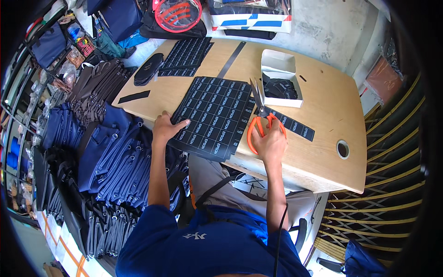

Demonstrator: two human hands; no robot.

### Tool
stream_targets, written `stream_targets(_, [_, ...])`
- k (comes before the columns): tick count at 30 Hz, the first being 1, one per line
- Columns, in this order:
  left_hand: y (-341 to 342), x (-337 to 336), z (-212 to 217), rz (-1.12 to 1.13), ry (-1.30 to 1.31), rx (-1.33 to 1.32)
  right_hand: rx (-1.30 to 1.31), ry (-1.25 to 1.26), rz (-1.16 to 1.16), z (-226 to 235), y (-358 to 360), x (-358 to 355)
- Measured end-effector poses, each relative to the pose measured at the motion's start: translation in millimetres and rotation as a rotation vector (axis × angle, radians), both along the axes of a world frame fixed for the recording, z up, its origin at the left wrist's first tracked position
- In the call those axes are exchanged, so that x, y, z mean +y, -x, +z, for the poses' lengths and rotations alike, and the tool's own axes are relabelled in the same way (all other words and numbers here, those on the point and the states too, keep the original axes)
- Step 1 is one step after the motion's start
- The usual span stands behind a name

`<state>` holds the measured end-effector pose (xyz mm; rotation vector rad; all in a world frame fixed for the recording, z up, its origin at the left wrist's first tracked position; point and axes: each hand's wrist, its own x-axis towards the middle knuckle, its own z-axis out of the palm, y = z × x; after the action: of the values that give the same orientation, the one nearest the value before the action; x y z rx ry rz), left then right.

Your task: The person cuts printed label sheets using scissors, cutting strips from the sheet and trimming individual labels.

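My right hand [271,142] grips orange-handled scissors [260,113], blades open and pointing away, at the right edge of a black sheet of printed labels [213,115]. A cut strip of black labels [295,124] lies to the right of the blades. Resting on the sheet's near left corner, my left hand [165,128] holds it flat on the wooden table [332,101].
A second label sheet [185,55] and a dark pouch [147,68] lie at the far left. A white box [279,76] holds black pieces. Stacks of blue and brown bags [101,152] stand left of the table. A cable hole [343,148] is at right.
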<state>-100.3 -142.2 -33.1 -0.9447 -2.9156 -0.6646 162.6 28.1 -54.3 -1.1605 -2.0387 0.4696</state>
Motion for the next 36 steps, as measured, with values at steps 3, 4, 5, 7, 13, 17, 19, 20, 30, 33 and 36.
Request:
stream_targets(3, [0.5, 3.1, 2.2, -0.11, -0.057, -0.169, 0.008, 0.004, -0.003, 1.5, 0.6, -0.6])
stream_targets(4, [0.8, 5.2, 1.0, -0.168, -0.125, -0.201, 0.008, 0.013, -0.009, 2.3, 0.1, -0.6])
stream_targets(5, [0.9, 5.2, 0.8, -0.171, -0.124, -0.199, 0.01, 0.014, -0.012, 2.3, 0.3, -0.6])
stream_targets(7, [-1.8, 6.7, 1.3, -0.252, -0.205, -0.297, -0.011, 0.04, 0.003, 2.1, 0.5, 0.1])
stream_targets(13, [-26.8, 13.0, 15.9, -0.341, -0.149, -0.044, -0.006, 0.046, 0.003, -1.5, -0.3, 2.8])
stream_targets(17, [-24.5, 11.8, 13.3, -0.386, -0.231, -0.15, -0.01, 0.035, -0.014, 4.0, 0.1, 1.2])
stream_targets(19, [-19.5, 9.9, 6.2, -0.41, -0.251, -0.162, -0.008, 0.04, -0.017, 2.1, 0.0, 1.5])
stream_targets(20, [-19.6, 10.1, 6.4, -0.382, -0.25, -0.2, -0.006, 0.042, -0.014, 2.6, 0.1, 1.3])
stream_targets(30, [-12.2, -5.8, 25.4, -0.313, -0.701, -0.607, 0.006, 0.042, 0.01, 2.3, -3.0, 3.1])
stream_targets(33, [-9.5, -13.3, 41.3, -0.304, -0.83, -0.712, 0.009, 0.075, 0.016, 0.7, -2.1, 3.6])
stream_targets(36, [-11.4, -7.6, 65.0, -0.324, -0.981, -0.689, 0.034, 0.058, 0.023, 2.6, -5.8, 3.1])
